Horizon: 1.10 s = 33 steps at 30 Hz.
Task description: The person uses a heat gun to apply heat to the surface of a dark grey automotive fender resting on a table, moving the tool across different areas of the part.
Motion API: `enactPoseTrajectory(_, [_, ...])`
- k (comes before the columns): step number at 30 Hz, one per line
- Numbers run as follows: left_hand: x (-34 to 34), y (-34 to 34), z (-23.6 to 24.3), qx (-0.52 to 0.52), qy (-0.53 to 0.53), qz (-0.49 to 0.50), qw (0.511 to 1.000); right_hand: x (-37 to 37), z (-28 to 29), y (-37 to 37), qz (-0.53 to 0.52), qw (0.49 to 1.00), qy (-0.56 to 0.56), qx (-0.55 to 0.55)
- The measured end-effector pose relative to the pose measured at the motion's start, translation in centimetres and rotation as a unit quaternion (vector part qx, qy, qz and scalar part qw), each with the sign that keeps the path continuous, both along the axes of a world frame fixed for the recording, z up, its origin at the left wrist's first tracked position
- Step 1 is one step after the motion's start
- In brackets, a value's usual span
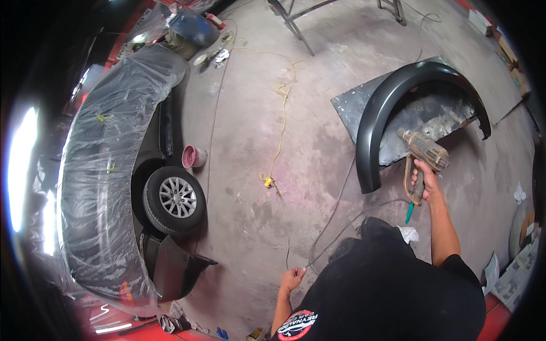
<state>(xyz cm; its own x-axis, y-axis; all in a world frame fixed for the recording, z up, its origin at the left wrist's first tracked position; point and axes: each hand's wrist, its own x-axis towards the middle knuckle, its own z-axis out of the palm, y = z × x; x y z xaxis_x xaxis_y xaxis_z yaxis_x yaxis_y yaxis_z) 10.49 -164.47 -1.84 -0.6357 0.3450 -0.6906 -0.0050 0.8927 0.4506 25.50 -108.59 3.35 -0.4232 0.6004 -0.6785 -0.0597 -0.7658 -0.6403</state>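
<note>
My right hand (426, 179) is closed around the handle of a dusty brown heat gun (426, 150). The gun's nozzle points toward a black wheel-arch trim (380, 113), close to its inner edge. Below the grip, a green piece (410, 212) sticks out. At the lower middle, my left hand (293, 278) pinches a thin dark cord (333, 243), which loops up toward the gun. The arched trim lies over a scuffed dark panel (355, 102) on the floor.
On the left stands a car under clear plastic sheeting (102, 170), its wheel (175, 200) exposed. A pink-stained bucket (194, 156) sits beside it. A yellow extension cord (282, 122) runs along the concrete floor. A metal stand (296, 28) is at the top, a blue drum (194, 27) top left.
</note>
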Motion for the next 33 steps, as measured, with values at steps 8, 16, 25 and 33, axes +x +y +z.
enactPoseTrajectory(8, [20.2,-2.8,-5.7,-0.059,0.008,0.064,0.996,8.0,-4.8,-1.5,0.263,0.962,-0.052,-0.057])
enactPoseTrajectory(16, [34.9,1.7,-1.2,-0.049,0.003,0.121,0.991,12.7,-2.7,-4.0,0.563,0.821,-0.049,0.084])
enactPoseTrajectory(25, [38.6,13.8,-3.8,0.029,-0.02,0.174,0.984,9.2,-3.0,3.7,0.578,0.731,-0.176,0.317])
enactPoseTrajectory(33, [37.3,32.5,-5.2,0.09,-0.085,0.238,0.963,4.9,-8.7,24.4,0.312,0.844,-0.176,0.398])
